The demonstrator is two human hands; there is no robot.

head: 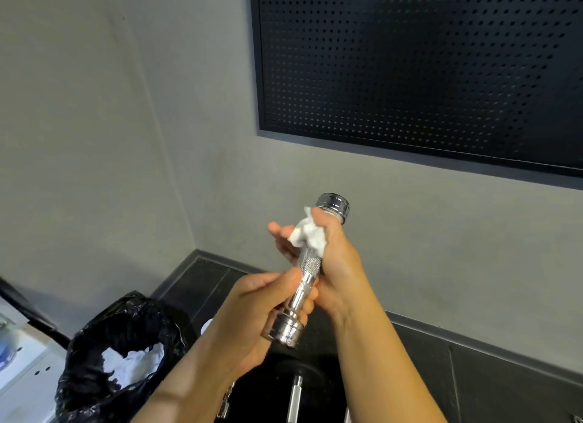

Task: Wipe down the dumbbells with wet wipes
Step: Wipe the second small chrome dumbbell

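Your left hand [252,309] grips the low end of the dumbbell [307,264], fingers curled round the smooth neck just above the lower head [285,329]. Your right hand [340,264] holds the wipe [307,231] against the upper part of the handle, thumb pressed on the crumpled white wad and fingers reaching round the far side. The dumbbell is chrome and is held in the air between both hands, tilted so that its upper head [333,205] points up and to the right, just past your right thumb. A knurled stretch of handle shows bare between the two grips.

Below your wrists, a metal bar [295,397] stands out of a black plate [315,372] on the floor [202,283], which is laid in dark tiles. To the lower left, an open black bag [104,337] holds crumpled white wipes [132,362]. A dark skirting [473,334] runs along the foot of the grey wall [94,138], which meets a second wall in a corner. High on the right hangs a black perforated panel [410,59].
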